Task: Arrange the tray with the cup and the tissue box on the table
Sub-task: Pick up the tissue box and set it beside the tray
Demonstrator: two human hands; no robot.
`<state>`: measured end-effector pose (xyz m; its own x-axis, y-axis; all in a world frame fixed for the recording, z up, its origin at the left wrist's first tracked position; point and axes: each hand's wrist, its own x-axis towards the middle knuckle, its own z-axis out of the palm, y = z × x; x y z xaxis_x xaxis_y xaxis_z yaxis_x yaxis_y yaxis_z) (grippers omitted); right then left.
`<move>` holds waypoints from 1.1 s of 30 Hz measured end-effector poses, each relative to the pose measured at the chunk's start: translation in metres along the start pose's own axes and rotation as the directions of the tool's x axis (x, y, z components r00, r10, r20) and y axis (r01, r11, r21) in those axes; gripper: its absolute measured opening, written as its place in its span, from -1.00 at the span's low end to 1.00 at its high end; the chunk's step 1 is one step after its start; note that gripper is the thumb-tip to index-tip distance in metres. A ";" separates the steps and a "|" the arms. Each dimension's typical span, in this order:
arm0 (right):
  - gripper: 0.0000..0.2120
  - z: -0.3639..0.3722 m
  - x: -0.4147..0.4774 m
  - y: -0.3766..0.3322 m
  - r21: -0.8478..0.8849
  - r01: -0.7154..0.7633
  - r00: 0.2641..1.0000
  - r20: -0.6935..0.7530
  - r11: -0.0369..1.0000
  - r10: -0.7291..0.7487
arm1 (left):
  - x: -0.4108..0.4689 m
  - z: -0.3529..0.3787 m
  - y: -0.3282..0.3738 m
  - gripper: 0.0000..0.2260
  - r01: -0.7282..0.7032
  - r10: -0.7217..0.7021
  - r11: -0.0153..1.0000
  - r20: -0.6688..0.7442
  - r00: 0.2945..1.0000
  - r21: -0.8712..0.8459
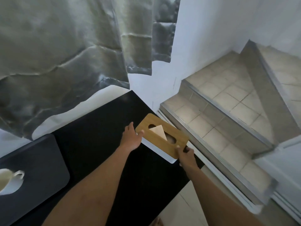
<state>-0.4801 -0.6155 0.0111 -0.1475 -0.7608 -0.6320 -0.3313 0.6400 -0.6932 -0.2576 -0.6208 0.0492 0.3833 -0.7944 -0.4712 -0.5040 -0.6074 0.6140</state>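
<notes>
Both grips on tissue box [162, 135] ends, table [97, 144] corner.

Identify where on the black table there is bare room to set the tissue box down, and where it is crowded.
The widest bare patch of the black table lies between the tray and the tissue box, reaching back to the curtain. It is crowded at the right corner, where both hands grip the box, and at the left, where the tray carries the cup.
</notes>
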 end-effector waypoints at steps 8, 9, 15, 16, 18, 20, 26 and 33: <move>-0.31 0.014 0.012 0.001 0.071 -0.061 0.997 0.040 0.996 0.059 | 0.025 0.010 0.003 -0.51 0.062 -0.050 0.984 0.078 0.996 -0.169; -0.32 0.016 0.013 -0.001 0.067 -0.064 0.998 0.031 0.996 0.062 | 0.027 0.010 0.002 -0.53 0.067 -0.052 0.982 0.088 0.995 -0.177; -0.39 0.027 0.021 -0.019 0.011 -0.016 0.999 -0.038 1.000 0.016 | 0.030 0.000 -0.003 -0.60 0.071 -0.061 0.978 0.053 0.997 -0.198; -0.39 0.032 0.023 -0.025 -0.002 0.004 1.000 -0.027 1.000 -0.004 | 0.031 -0.006 -0.006 -0.61 0.078 -0.072 0.975 0.038 0.997 -0.210; -0.41 0.039 0.024 -0.037 -0.030 0.032 0.999 -0.017 0.999 -0.032 | 0.032 -0.015 -0.011 -0.63 0.096 -0.094 0.969 0.017 0.995 -0.229; -0.42 0.051 0.027 -0.051 -0.059 0.064 0.998 0.008 0.996 -0.064 | 0.036 -0.028 -0.018 -0.61 0.114 -0.121 0.961 -0.012 0.993 -0.252; -0.43 0.103 0.029 -0.097 -0.125 0.144 0.983 0.134 0.982 -0.127 | 0.044 -0.072 -0.052 -0.48 0.164 -0.211 0.936 -0.123 0.970 -0.310; -0.44 0.162 0.030 -0.139 -0.177 0.228 0.942 0.290 0.957 -0.171 | 0.043 -0.112 -0.091 -0.57 0.182 -0.290 0.898 -0.227 0.930 -0.401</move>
<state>-0.2871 -0.7096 0.0321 0.1881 -0.7948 -0.5770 -0.5161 0.4199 -0.7466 -0.1086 -0.5994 0.0436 0.6783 -0.5630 -0.4722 -0.0720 -0.6905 0.7198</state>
